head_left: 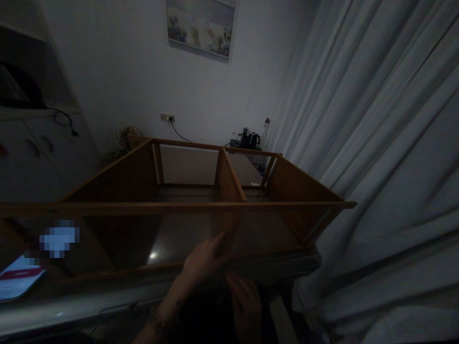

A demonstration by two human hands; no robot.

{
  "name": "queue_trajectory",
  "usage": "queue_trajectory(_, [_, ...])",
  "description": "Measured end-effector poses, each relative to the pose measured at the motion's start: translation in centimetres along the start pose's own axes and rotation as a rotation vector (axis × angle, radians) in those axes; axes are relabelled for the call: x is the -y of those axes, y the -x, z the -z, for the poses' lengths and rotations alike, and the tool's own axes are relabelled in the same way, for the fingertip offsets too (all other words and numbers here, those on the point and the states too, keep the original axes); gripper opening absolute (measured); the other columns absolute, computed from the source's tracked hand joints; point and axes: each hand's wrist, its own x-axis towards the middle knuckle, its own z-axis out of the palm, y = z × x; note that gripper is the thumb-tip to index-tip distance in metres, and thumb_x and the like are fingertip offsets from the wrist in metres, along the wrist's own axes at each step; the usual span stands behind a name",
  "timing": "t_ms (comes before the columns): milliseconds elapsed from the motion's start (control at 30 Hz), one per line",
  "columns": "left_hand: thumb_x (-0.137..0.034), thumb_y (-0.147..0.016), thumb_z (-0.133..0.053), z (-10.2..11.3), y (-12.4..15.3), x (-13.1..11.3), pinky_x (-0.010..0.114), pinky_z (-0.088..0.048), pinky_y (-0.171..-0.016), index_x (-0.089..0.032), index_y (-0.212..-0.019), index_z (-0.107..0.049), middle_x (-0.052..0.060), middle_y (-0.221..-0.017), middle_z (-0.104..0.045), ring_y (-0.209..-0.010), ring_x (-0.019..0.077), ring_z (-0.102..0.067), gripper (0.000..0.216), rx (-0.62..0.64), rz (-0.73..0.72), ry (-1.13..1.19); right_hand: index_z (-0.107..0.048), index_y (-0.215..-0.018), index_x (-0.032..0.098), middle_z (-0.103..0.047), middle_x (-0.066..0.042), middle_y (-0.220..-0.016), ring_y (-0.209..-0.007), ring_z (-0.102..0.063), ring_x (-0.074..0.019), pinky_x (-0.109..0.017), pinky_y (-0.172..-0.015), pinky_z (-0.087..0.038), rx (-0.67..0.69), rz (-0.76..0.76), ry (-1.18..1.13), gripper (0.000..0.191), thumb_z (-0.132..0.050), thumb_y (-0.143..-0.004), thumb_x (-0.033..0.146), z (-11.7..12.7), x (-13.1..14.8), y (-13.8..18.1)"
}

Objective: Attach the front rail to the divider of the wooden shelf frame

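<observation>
A brown wooden frame [136, 208], like a shelf unit with open compartments, stretches across the view in front of me. A wooden divider [232, 177] splits it into sections. My left hand [202, 260] reaches up at the near side, close to the lower rail below the divider; its index finger and thumb are apart and nothing shows between them. Whether the fingertips touch the wood is too dim to tell. Lower and to its right, my right hand [245, 296] has its fingers stretched toward the left hand, holding nothing that I can see.
White curtains [387, 143] hang along the right side. Behind the frame are a black kettle [254, 139] and a wall socket [168, 117] with a plugged-in cord. A white cabinet [39, 148] stands at left. A blue-white and red packet [21, 277] lies at lower left.
</observation>
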Motion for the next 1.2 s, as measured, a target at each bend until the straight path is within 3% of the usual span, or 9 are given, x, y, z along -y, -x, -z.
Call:
queue_trajectory(333, [-0.055, -0.082, -0.048, -0.1, -0.1, 0.1, 0.031, -0.044, -0.085, -0.025, -0.131, -0.042, 0.009, -0.117, -0.062, -0.104, 0.0243, -0.059, 0.058, -0.002, 0.014, 0.004, -0.059, -0.119, 0.03, -0.071, -0.003, -0.101, -0.088, -0.067, -0.017, -0.032, -0.076, -0.053, -0.005, 0.017, -0.02, 0.034, -0.045, -0.091, 0.017, -0.8, -0.5, 0.5])
queue_trajectory(533, [-0.057, -0.08, -0.048, 0.0, -0.1, 0.1, 0.032, -0.045, -0.084, -0.026, -0.132, -0.04, 0.009, -0.118, -0.062, -0.105, 0.0246, -0.059, 0.061, 0.009, 0.017, -0.004, -0.054, -0.125, 0.027, -0.069, -0.004, -0.106, -0.09, -0.068, -0.017, -0.029, -0.076, -0.055, -0.093, -0.015, -0.046, 0.038, -0.049, -0.089, 0.015, -0.9, -0.3, 0.4])
queue_trajectory(900, [-0.057, -0.081, -0.047, -0.2, -0.2, 0.2, 0.032, -0.044, -0.085, -0.025, -0.133, -0.04, 0.009, -0.119, -0.062, -0.106, 0.0251, -0.059, 0.061, 0.004, 0.007, 0.009, -0.06, -0.119, 0.03, -0.07, -0.003, -0.103, -0.092, -0.067, -0.0167, -0.028, -0.077, -0.054, 0.037, -0.036, -0.167, 0.034, -0.04, -0.092, 0.02, -0.1, -1.0, -0.3])
queue_trajectory(1033, [-0.057, -0.081, -0.048, -0.2, -0.2, 0.3, 0.032, -0.045, -0.084, -0.025, -0.132, -0.04, 0.009, -0.117, -0.062, -0.104, 0.025, -0.059, 0.061, 0.007, 0.019, -0.003, -0.067, -0.107, 0.03, -0.072, -0.002, -0.099, -0.085, -0.068, -0.0157, -0.026, -0.078, -0.053, 0.098, -0.206, -0.339, 0.028, -0.044, -0.092, 0.027, 0.2, -0.7, -0.9])
queue_trajectory(1200, [-0.056, -0.081, -0.049, -0.1, -0.1, 0.4, 0.032, -0.044, -0.086, -0.026, -0.131, -0.041, 0.009, -0.119, -0.061, -0.105, 0.0252, -0.059, 0.06, -0.008, -0.023, -0.018, -0.068, -0.103, 0.023, -0.072, -0.004, -0.079, -0.065, -0.066, -0.016, -0.025, -0.063, -0.052, 0.154, -0.604, -0.657, 0.033, -0.046, -0.089, 0.045, -0.3, 1.1, -1.0])
